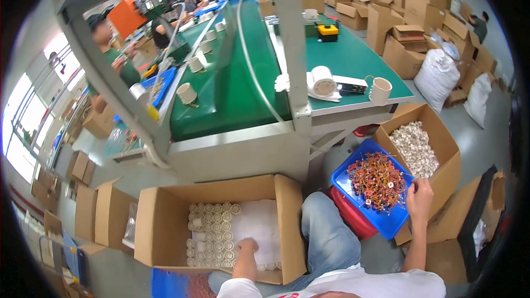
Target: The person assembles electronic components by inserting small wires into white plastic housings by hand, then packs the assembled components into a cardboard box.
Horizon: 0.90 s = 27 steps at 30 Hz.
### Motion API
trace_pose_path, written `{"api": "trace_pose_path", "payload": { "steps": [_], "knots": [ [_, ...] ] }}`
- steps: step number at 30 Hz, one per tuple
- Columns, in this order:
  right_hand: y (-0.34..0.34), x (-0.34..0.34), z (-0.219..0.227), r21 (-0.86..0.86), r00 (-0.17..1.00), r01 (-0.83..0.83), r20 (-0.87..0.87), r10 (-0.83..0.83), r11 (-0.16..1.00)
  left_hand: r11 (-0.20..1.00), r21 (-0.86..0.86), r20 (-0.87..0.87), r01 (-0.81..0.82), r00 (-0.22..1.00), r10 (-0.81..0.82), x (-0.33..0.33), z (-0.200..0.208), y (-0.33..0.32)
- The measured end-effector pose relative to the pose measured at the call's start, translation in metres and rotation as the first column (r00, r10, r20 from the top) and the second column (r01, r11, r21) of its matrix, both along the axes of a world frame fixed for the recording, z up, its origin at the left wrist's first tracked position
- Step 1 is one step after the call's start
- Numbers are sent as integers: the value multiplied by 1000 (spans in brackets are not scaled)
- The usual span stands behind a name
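Observation:
My left hand (246, 245) reaches down into an open cardboard box (160, 226) on the floor, fingers among rows of small white round parts (212, 232) beside a white foam sheet (259, 223). Whether it grips a part is hidden. My right hand (419, 192) rests on the right rim of a blue tray (381, 218), fingertips at a tangle of red and yellow wired parts (377, 179). Nothing is clearly held in it.
A green conveyor belt (232, 83) on a grey frame carries white cups (186, 94) ahead. A carton of pale small parts (414, 146) stands right of the tray. Other people work along the belt at the left. Stacked cartons and white sacks fill the far right.

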State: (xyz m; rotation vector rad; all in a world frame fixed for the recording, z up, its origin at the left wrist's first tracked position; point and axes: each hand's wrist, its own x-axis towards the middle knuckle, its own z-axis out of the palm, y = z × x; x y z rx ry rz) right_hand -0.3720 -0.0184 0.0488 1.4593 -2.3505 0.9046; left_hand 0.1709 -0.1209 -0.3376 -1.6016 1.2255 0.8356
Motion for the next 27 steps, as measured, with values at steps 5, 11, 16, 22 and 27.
{"api": "trace_pose_path", "payload": {
  "steps": [5, 11, 16, 22, 27],
  "knots": [
    [-27, 36, 17, -219, 977, -162, 101, 187, 962, 853, -486, -391, -189, 920, -18, 23, 0, -16],
    [-17, -11, -42, -201, 939, -214, 229, 258, 956, 906, -368, -492, -209, 871, 1, -17, 39, -40],
    [-7, -11, -32, -283, 954, -71, 260, 148, 956, 897, -351, -413, -270, 904, 110, -24, 56, -10],
    [-6, -7, -2, -373, 967, -135, -252, 40, 918, 933, -323, -390, -158, 921, 21, -14, 41, -11],
    [-26, 30, 36, -575, 990, -143, -66, 128, 805, 862, -409, -487, -298, 871, 70, 3, 22, -23]
  ]
}}
